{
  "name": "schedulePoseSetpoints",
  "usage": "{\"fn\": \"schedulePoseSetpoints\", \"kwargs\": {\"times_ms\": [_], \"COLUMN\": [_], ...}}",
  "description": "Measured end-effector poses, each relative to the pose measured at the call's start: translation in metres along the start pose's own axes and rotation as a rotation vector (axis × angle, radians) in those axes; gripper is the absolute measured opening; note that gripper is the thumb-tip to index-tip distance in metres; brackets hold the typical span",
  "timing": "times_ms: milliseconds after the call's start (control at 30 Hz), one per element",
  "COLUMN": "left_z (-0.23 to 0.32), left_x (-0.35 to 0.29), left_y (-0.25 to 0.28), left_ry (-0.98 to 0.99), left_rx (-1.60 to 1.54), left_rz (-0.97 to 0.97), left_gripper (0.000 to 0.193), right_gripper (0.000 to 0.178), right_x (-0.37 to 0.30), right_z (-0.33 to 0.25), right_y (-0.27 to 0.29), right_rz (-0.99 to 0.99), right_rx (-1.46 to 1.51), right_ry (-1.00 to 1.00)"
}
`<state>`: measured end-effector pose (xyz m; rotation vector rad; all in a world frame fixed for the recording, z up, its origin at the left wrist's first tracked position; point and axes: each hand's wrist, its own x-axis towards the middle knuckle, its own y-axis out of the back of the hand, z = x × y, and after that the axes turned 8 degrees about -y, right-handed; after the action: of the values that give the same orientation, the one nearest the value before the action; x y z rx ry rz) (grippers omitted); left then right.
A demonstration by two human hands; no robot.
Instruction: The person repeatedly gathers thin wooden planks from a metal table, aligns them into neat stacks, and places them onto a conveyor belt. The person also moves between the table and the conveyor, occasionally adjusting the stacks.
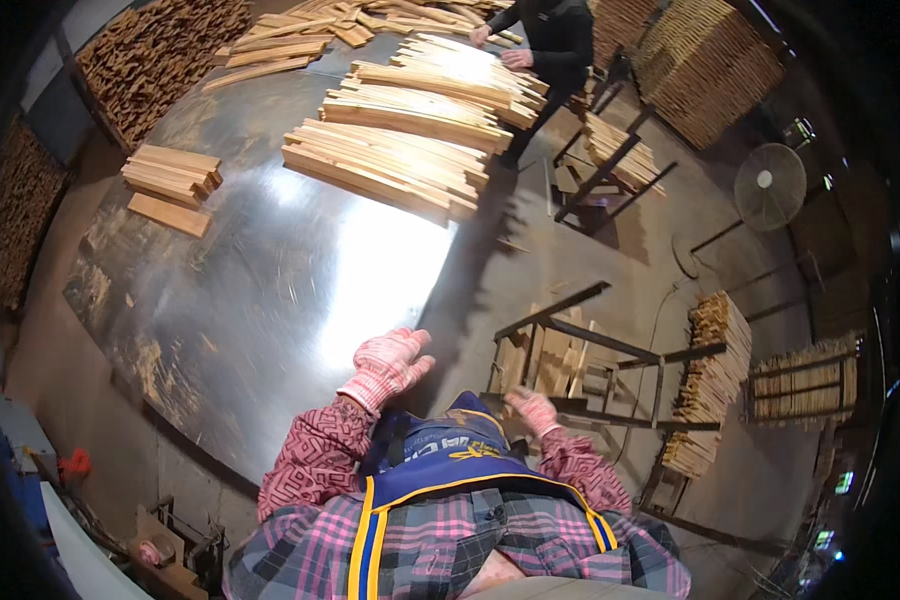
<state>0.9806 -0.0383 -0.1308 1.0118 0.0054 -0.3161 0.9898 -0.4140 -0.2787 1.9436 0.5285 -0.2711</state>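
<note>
My left hand (390, 365), in a pink-and-white knit glove, is at the near right edge of a large metal-topped table (260, 300). Its fingers are loosely bent and apart, with nothing visible in them. My right hand (533, 410), gloved alike, hangs to the right of my blue apron (450, 455), close to a dark metal frame rack (600, 340). Its fingers look loosely apart and hold nothing that I can see. Farther up the table lie rows of wooden strips (390, 160). A small stack of short boards (170, 180) sits on the left.
Across the table, a co-worker (550, 45) in dark clothes has gloved hands at the far strips. Loose boards (290, 40) are heaped at the far end. A second rack (610, 160), a round fan (770, 187) and a stack of wood (710, 370) stand on the right.
</note>
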Motion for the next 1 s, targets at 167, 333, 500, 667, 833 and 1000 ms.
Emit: {"fn": "schedulePoseSetpoints", "kwargs": {"times_ms": [167,333,500,667,833,1000], "left_z": [-0.053,-0.083,-0.078,-0.057,-0.097,-0.124], "left_x": [0.057,0.102,0.197,0.285,0.321,0.349], "left_y": [0.006,-0.011,0.060,0.126,0.158,0.127], "left_ry": [0.251,0.624,0.853,0.848,0.965,0.867], "left_rx": [-0.073,-0.172,-0.281,-0.348,-0.288,-0.304], "left_rz": [0.029,-0.063,-0.042,0.033,-0.068,-0.012], "left_gripper": [0.048,0.053,0.051,0.048,0.041,0.046], "right_gripper": [0.047,0.047,0.066,0.114,0.116,0.067], "right_x": [0.191,0.462,0.658,0.755,0.813,0.839], "right_z": [-0.040,-0.102,-0.247,-0.305,-0.332,-0.300], "right_y": [0.139,0.273,0.396,0.467,0.437,0.464], "right_rz": [0.235,0.557,0.416,0.186,0.059,0.047], "right_rx": [0.164,0.299,-0.547,-0.657,-0.638,-0.764], "right_ry": [-0.227,0.294,0.323,0.239,0.100,0.275]}}
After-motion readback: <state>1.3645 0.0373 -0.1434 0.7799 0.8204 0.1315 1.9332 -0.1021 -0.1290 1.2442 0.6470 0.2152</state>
